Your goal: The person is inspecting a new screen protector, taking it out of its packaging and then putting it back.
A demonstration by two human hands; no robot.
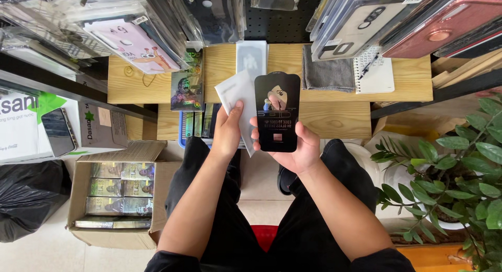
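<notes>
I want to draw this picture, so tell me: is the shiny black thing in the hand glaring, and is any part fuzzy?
Head view: the black glossy sheet in the right hand mirrors a pale shape on its upper half, not harsh glare; the left hand holds a white sleeve, evenly lit, soft shadows; the hanging phone cases along the top edge look stretched and a little soft; the plant is sharp.

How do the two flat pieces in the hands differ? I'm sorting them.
The black glossy panel in the right hand is dark, rigid-looking and upright; the white sleeve in the left hand is pale, matte and tilted, partly behind the panel. Both are thin and phone-sized.
</notes>
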